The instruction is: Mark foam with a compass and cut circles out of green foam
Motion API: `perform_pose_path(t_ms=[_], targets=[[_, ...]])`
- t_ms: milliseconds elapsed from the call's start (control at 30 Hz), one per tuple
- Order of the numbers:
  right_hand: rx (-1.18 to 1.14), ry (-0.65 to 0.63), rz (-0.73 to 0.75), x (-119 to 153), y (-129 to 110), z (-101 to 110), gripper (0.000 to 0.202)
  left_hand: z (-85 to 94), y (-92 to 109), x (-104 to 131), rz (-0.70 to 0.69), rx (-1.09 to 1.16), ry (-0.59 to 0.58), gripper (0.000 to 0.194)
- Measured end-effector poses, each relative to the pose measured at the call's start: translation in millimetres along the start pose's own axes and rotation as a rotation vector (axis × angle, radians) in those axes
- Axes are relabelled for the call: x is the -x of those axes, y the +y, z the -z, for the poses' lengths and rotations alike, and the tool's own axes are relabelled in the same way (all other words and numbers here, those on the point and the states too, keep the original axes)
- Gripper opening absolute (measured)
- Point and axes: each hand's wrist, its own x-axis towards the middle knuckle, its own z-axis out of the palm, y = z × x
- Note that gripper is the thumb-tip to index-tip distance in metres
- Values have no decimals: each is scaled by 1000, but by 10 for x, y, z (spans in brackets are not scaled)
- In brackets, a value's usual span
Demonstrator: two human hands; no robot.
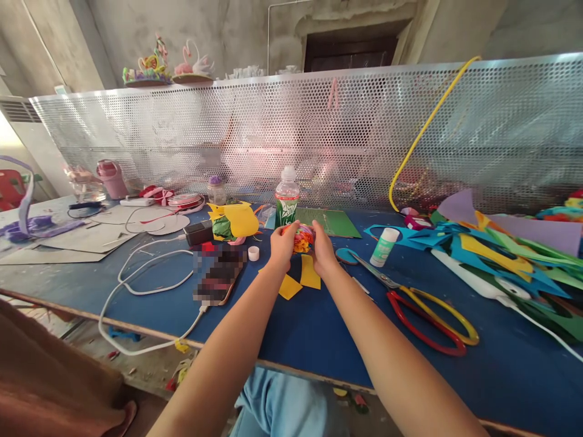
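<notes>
Between my two hands is a small, crumpled, orange-and-multicoloured piece, perhaps paper; its exact kind I cannot make out. My left hand grips its left side and my right hand its right side, fingers closed. Just behind it stands a plastic bottle with a green label. Two yellow paper pieces lie on the blue table below my hands. To the right are a blue paper disc, an upright glue stick and large scissors with red and yellow handles. A white cap sits left of my hands.
A phone on a white charging cable lies left. Coloured paper scraps and a white glue gun crowd the right. A perforated metal screen closes off the back. A green sheet lies behind my hands.
</notes>
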Motion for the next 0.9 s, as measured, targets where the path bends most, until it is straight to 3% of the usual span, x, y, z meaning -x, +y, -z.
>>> perform_pose_path(t_ms=[167,300,433,633,900], targets=[[-74,-58,-174,63,-74,-25,22,24,20,-34,-29,-32,71,39],[-106,7,-215,51,-124,-4,24,8,6,-14,11,-54,3,39],[-75,56,-241,29,-144,29,31,-13,-9,16,16,-80,-79,37],[-62,39,-210,62,-151,8,20,11,-18,-11,-17,-110,-21,45],[-40,9,-185,65,-163,30,22,18,-30,-30,-40,-125,-24,48]])
